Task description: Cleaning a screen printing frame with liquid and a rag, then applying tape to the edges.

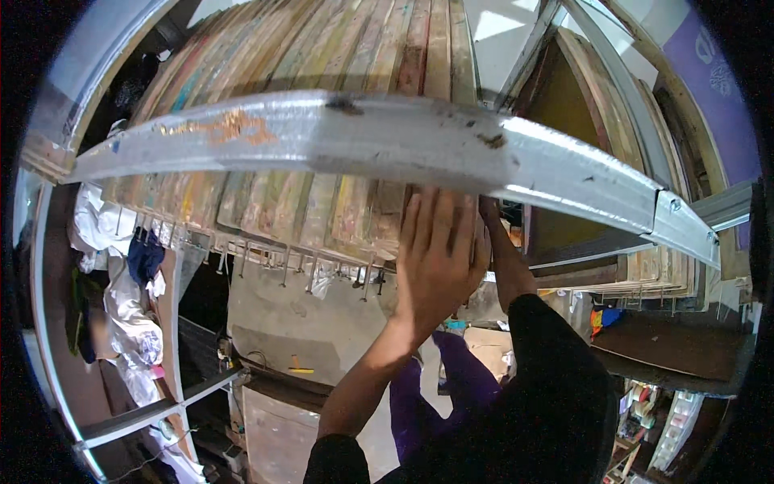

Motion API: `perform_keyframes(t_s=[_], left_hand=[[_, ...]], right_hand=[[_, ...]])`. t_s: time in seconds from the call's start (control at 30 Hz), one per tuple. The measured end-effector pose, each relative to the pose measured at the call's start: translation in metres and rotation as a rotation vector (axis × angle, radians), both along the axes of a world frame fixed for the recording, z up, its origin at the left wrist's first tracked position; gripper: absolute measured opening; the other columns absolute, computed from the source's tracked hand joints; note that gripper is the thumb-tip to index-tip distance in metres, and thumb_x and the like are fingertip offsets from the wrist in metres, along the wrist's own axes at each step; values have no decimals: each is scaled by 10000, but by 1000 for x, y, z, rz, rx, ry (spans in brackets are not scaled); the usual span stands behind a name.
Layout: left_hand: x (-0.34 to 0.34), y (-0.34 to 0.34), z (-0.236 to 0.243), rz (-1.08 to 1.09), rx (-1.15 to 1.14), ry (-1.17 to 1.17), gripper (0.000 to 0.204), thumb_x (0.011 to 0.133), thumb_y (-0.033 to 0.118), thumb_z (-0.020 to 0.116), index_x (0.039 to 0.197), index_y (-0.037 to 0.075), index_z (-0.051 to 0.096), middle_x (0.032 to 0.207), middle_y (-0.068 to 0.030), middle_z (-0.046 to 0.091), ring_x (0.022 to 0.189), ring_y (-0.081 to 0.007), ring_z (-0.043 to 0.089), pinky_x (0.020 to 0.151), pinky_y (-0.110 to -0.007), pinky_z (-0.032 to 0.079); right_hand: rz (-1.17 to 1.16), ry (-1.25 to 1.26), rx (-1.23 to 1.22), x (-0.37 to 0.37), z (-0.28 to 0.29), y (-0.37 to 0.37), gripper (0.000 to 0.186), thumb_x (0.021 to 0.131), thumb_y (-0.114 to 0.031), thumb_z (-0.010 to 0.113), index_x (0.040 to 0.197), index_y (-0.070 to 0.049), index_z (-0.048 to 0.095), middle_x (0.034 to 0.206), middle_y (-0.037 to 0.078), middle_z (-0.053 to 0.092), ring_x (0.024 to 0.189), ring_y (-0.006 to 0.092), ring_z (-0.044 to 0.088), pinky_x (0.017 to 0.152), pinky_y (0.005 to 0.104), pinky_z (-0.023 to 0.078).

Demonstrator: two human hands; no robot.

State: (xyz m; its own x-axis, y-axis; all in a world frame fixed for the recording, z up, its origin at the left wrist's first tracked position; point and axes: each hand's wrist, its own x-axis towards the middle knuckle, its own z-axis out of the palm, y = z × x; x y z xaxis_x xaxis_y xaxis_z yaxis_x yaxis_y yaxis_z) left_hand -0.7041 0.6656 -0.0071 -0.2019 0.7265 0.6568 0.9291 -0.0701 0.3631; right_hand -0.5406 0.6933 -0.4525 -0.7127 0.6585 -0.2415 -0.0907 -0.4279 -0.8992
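A tight row of paint-stained wooden frames stands on edge in a rack, behind a silver metal bar. My left hand lies against the front edge of a frame at the right end of the row. Its fingers stretch upward, with their tips at the underside of the bar. Close on its right, my right hand reaches in along the side of the same end frame. Most of that hand is hidden behind my left hand and the bar, so its grip does not show.
More frames lean in a bay to the right, one showing a dark yellowish panel. Thin metal rods stick out below the row. White and dark cloths hang at the left. Metal rails cross at the lower left.
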Motion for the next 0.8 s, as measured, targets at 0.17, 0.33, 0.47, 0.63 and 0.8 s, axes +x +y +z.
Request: perform_keyframes(t_s=[0.17, 0.33, 0.47, 0.63, 0.8], left_hand=[[3, -1, -18, 20, 120, -111, 456, 828, 218, 629, 1230, 3, 618, 1334, -169, 570, 1268, -361, 508, 1102, -488, 361], [9, 1, -31, 78, 181, -100, 437, 849, 234, 609, 1225, 13, 631, 1339, -166, 567, 1264, -355, 518, 1096, -470, 375], [6, 5, -31, 87, 274, -36, 415, 879, 232, 537, 1185, -28, 642, 1270, -189, 607, 1255, -346, 536, 1105, -442, 372], [-1, -7, -35, 83, 220, 102, 407, 895, 202, 508, 1175, -64, 637, 1253, -201, 616, 1264, -344, 532, 1128, -423, 354], [-2, -1, -30, 37, 304, 222, 517, 782, 248, 498, 1098, -134, 645, 1161, -259, 637, 1193, -402, 562, 1132, -478, 339]], right_hand=[[288, -17, 14, -23, -14, -12, 415, 938, -378, 540, 1251, -116, 611, 1182, 109, 655, 982, 235, 639, 844, 391, 506], [686, -18, 1, -70, -31, -30, 420, 937, -373, 533, 1268, -124, 602, 1194, 111, 653, 993, 243, 639, 846, 398, 508], [991, -20, -29, -94, -41, -61, 426, 936, -370, 527, 1282, -131, 594, 1203, 113, 650, 1002, 250, 639, 847, 404, 511], [1314, -19, -72, -112, -36, -118, 433, 935, -365, 520, 1299, -139, 584, 1215, 116, 648, 1013, 258, 639, 849, 412, 513], [1588, -42, -69, -117, -42, -145, 442, 934, -360, 513, 1317, -148, 574, 1226, 118, 645, 1024, 266, 640, 851, 419, 516]])
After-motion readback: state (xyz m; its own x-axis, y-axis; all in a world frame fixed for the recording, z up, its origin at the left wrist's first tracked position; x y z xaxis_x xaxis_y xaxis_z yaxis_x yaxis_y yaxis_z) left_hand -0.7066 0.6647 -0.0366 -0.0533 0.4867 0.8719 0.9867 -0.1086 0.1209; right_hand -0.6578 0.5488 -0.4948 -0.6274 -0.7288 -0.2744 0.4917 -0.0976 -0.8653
